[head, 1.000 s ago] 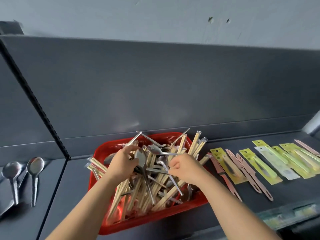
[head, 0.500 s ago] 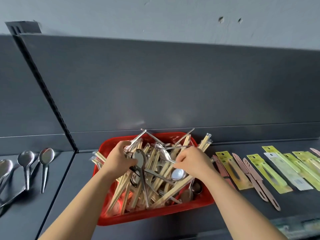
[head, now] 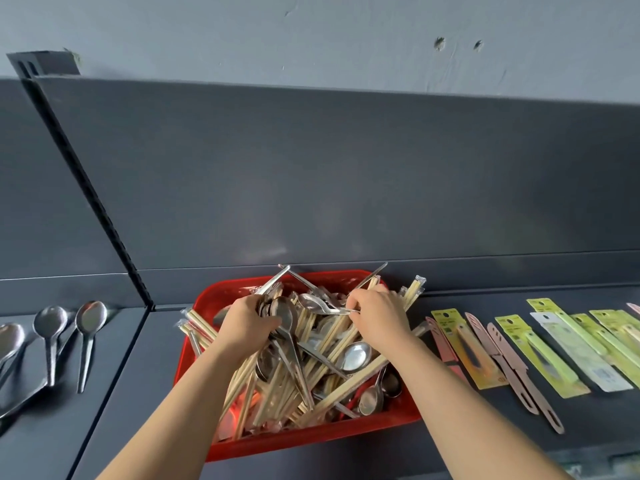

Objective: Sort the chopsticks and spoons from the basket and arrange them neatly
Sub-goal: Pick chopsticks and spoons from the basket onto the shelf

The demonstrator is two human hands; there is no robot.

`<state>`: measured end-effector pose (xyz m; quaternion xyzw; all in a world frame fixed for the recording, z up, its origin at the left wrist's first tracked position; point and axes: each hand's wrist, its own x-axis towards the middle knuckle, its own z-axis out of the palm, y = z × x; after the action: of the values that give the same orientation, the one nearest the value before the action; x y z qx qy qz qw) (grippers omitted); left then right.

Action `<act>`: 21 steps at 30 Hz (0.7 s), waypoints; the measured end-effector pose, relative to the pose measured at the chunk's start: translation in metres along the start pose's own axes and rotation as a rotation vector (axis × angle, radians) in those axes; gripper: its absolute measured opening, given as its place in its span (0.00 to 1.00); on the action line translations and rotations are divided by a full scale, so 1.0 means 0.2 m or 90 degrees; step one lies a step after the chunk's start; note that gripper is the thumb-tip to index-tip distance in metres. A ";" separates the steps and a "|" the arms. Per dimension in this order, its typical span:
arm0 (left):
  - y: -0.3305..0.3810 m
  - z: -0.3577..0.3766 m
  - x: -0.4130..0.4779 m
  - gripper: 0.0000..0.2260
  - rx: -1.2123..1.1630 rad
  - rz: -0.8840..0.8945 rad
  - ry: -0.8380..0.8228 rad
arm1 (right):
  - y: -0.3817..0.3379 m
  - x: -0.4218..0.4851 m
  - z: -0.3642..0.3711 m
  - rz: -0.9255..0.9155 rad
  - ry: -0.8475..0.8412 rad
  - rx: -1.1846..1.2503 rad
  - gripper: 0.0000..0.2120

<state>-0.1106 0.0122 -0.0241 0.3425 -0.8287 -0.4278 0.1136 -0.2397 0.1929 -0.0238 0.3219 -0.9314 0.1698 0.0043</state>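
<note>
My left grip (head: 247,323) is clamped round a bunch of steel spoons (head: 282,315) at the far left of the red basket (head: 311,441). My right grip (head: 379,315) pinches the handle tip of a single spoon (head: 313,302), whose bowl points left across the top of the heap. The basket sits on the dark shelf (head: 156,375), piled with more spoons tangled among wrapped chopsticks (head: 349,386).

As I read it, the step in hand is gathering spoons out of the mix. To do it well, I would draw the single spoon out along its own handle line. Lifting it straight up could hook its bowl on the crossing handles beneath. Then I would pass it bowl first into the left bunch, so the bowls nest and the handles lie together.

A thumb pressed across the bunch should stop the smooth steel fanning out or slipping. A chopstick wrapper may snag and ride up, so a small shake above the basket is wise.

The laid-out spoons (head: 90,318) in the shelf bay to the left look like the destination. The carded packages (head: 540,348) on the right are best left alone.
</note>
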 end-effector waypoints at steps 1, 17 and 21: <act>0.00 0.00 0.00 0.05 -0.016 -0.002 -0.005 | 0.00 0.00 0.00 -0.006 -0.005 0.000 0.05; -0.14 -0.48 -0.09 0.01 -0.104 0.038 0.166 | -0.45 -0.01 -0.01 -0.017 -0.073 0.513 0.12; -0.35 -0.75 -0.17 0.04 -0.124 -0.004 0.242 | -0.79 0.00 0.11 -0.072 -0.136 0.581 0.15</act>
<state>0.0194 -0.0881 0.0165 0.4073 -0.7461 -0.4339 0.2987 -0.1419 0.0697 0.0043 0.3567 -0.7378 0.5274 -0.2242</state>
